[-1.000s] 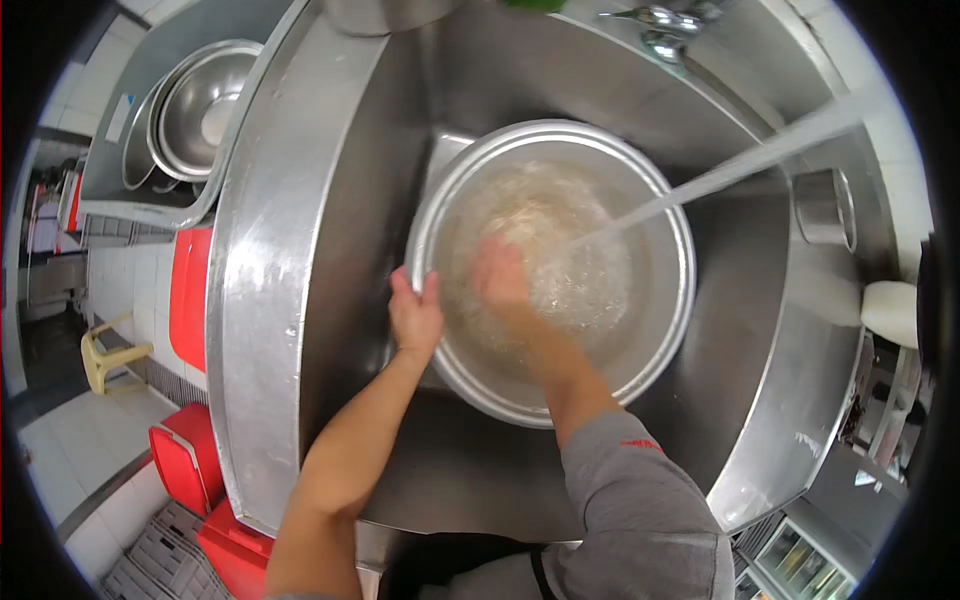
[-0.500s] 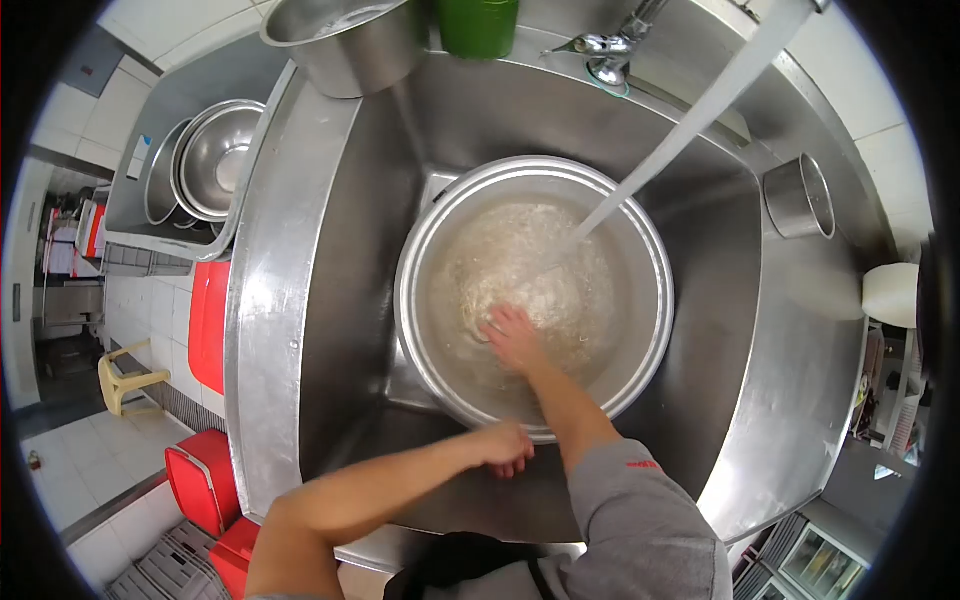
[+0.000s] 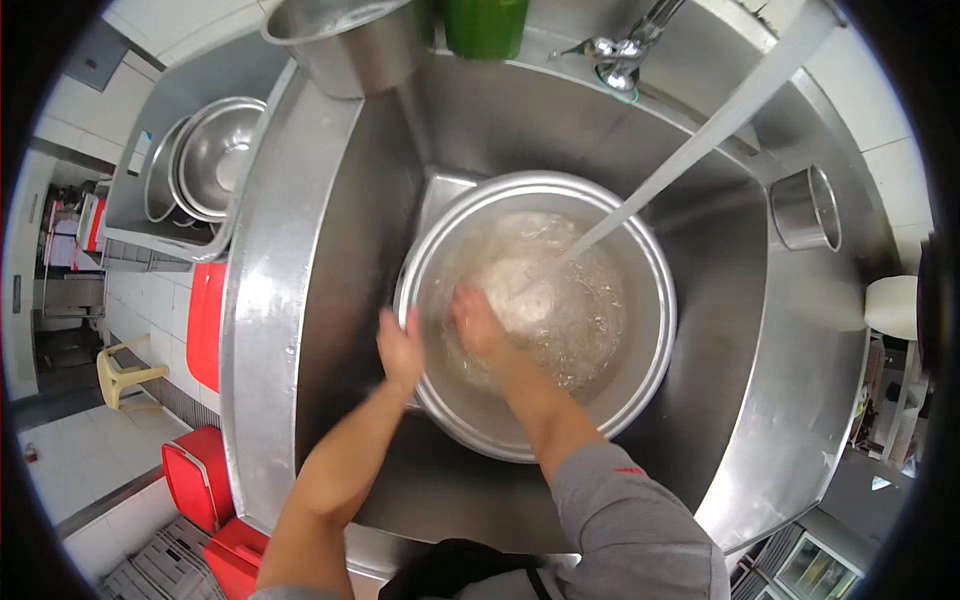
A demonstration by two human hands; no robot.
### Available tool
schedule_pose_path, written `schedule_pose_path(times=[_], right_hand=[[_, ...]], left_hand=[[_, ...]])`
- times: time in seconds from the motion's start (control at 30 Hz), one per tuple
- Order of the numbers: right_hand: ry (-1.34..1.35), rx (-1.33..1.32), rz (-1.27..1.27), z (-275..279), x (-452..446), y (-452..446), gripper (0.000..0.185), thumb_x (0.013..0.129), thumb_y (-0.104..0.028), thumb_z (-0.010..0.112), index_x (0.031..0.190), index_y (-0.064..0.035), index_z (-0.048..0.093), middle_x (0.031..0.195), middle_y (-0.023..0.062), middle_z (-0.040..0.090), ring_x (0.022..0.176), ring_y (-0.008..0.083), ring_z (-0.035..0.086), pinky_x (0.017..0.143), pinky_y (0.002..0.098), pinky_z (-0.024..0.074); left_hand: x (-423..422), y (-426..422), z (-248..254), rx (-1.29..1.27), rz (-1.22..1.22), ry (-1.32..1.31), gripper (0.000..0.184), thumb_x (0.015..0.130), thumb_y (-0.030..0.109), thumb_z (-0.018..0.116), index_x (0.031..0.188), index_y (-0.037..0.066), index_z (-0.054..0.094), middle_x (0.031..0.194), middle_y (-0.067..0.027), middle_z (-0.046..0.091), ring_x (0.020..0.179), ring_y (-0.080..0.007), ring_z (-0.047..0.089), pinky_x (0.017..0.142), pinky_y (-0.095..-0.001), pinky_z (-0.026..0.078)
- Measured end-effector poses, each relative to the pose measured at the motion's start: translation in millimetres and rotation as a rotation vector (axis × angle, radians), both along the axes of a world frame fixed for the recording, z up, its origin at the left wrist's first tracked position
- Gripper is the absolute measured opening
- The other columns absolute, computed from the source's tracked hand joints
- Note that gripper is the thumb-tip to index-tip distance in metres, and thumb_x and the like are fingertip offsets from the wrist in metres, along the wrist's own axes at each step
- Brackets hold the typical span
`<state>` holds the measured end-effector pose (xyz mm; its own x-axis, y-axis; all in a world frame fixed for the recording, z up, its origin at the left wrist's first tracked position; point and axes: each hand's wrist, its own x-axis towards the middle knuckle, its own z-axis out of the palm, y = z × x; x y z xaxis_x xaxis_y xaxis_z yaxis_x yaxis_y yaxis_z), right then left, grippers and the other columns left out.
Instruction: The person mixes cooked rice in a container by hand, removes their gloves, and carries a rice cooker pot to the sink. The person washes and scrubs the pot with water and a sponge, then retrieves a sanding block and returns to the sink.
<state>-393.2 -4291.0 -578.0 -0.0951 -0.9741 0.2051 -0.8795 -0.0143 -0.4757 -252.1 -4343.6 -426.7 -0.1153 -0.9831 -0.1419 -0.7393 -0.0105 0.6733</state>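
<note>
A large round metal pot [image 3: 645, 385] stands in the steel sink, holding cloudy, pale water [image 3: 575, 330]. At the pot's left rim is my left hand [image 3: 401, 350], its thumb on the inner side and its fingers on the outer side. My right hand [image 3: 478, 318] reaches over the near rim to the left part of the water, fingers stretched out, with nothing seen in them; the fingertips are blurred. A thick stream of water [image 3: 690, 155] pours in from the upper right and churns the surface. What lies under the water cannot be made out.
The sink's walls [image 3: 345, 270] surround the pot. A metal pot [image 3: 360, 60] and a green container [image 3: 487, 28] stand at the back, near a tap [image 3: 615, 60]. A small metal cup [image 3: 803, 210] sits on the right ledge. Bowls [image 3: 215, 160] lie in a grey tub [image 3: 125, 215] at left.
My left hand has moved from the near rim up to the pot's left rim. My right hand has shifted left in the water. The pot sits slightly closer to me.
</note>
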Motion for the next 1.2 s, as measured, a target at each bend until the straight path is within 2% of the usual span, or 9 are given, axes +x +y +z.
schedule_pose_path(times=[0.1,0.17,0.2,0.33,0.57,0.87,0.93,1.03,1.2], right_hand=[[-0.066,-0.028,-0.159,12,-5,80,0.031,0.079,-0.022,0.048,0.105,-0.0054,0.054,0.117,0.013,0.048,0.111,0.0273,0.042,0.097,0.0396,0.0311],[0.209,0.61,-0.327,52,-47,110,0.037,0.083,-0.022,0.042,0.113,-0.0015,0.047,0.122,0.0145,0.045,0.109,0.0303,0.043,0.095,0.0421,0.0321],[0.194,0.252,-0.909,1,-52,134,0.037,0.083,-0.021,0.041,0.111,0.0022,0.047,0.117,0.0208,0.046,0.105,0.0346,0.044,0.093,0.0461,0.0315],[0.091,0.17,-1.277,22,-134,58,0.025,0.074,-0.022,0.056,0.083,0.0017,0.055,0.082,0.0212,0.056,0.082,0.0348,0.055,0.071,0.0461,0.0416],[0.051,0.12,-0.657,4,-24,-82,0.041,0.078,-0.022,0.048,0.107,0.0069,0.047,0.114,0.0257,0.046,0.111,0.0388,0.038,0.099,0.0448,0.0258],[0.111,0.299,0.684,29,-52,144,0.032,0.078,-0.021,0.047,0.106,-0.0092,0.053,0.108,0.0125,0.051,0.093,0.0282,0.049,0.083,0.0402,0.0388],[0.33,1.056,0.039,67,-94,107,0.034,0.082,-0.028,0.043,0.107,-0.01,0.056,0.118,0.0143,0.048,0.112,0.0284,0.043,0.097,0.0409,0.0304],[0.437,0.588,-0.646,24,-134,79,0.033,0.085,-0.028,0.041,0.104,-0.0064,0.057,0.111,0.022,0.049,0.105,0.0378,0.043,0.092,0.0477,0.0313],[0.223,0.415,-0.569,-20,-102,-50,0.038,0.084,-0.029,0.042,0.108,-0.0005,0.052,0.115,0.0236,0.047,0.11,0.0357,0.041,0.096,0.0451,0.0274]], left_hand=[[48,85,26,1.029,0.105,-0.171,0.056,0.086,0.035,0.048,0.121,-0.006,0.034,0.105,-0.0276,0.053,0.099,-0.0364,0.053,0.083,-0.0406,0.042],[51,92,14,0.807,-0.104,-0.146,0.055,0.086,0.032,0.05,0.122,-0.006,0.033,0.104,-0.0253,0.055,0.097,-0.0353,0.054,0.083,-0.0398,0.043],[45,77,18,0.693,-0.06,-0.027,0.055,0.084,0.029,0.052,0.122,-0.005,0.032,0.103,-0.0239,0.055,0.097,-0.0352,0.054,0.082,-0.0396,0.043],[1,3,24,0.253,-0.001,-0.119,0.052,0.08,0.025,0.055,0.119,-0.002,0.033,0.105,-0.0281,0.05,0.095,-0.041,0.051,0.083,-0.0435,0.041],[4,5,16,0.089,-0.064,-0.144,0.048,0.08,0.02,0.054,0.115,-0.005,0.033,0.095,-0.0287,0.054,0.086,-0.0433,0.053,0.075,-0.046,0.042],[8,5,10,0.103,-0.108,-0.091,0.049,0.082,0.024,0.05,0.119,-0.002,0.032,0.106,-0.0263,0.051,0.089,-0.0422,0.053,0.076,-0.0467,0.042],[8,5,12,0.111,-0.116,-0.094,0.048,0.082,0.024,0.05,0.119,-0.002,0.032,0.106,-0.0264,0.051,0.089,-0.0422,0.053,0.076,-0.0466,0.042],[8,4,7,0.119,-0.101,-0.1,0.049,0.082,0.024,0.05,0.118,-0.002,0.032,0.105,-0.0267,0.052,0.088,-0.0425,0.053,0.076,-0.0469,0.042],[7,4,8,0.117,-0.11,-0.117,0.049,0.081,0.024,0.051,0.119,-0.002,0.032,0.105,-0.0267,0.052,0.088,-0.0427,0.053,0.076,-0.047,0.042]])
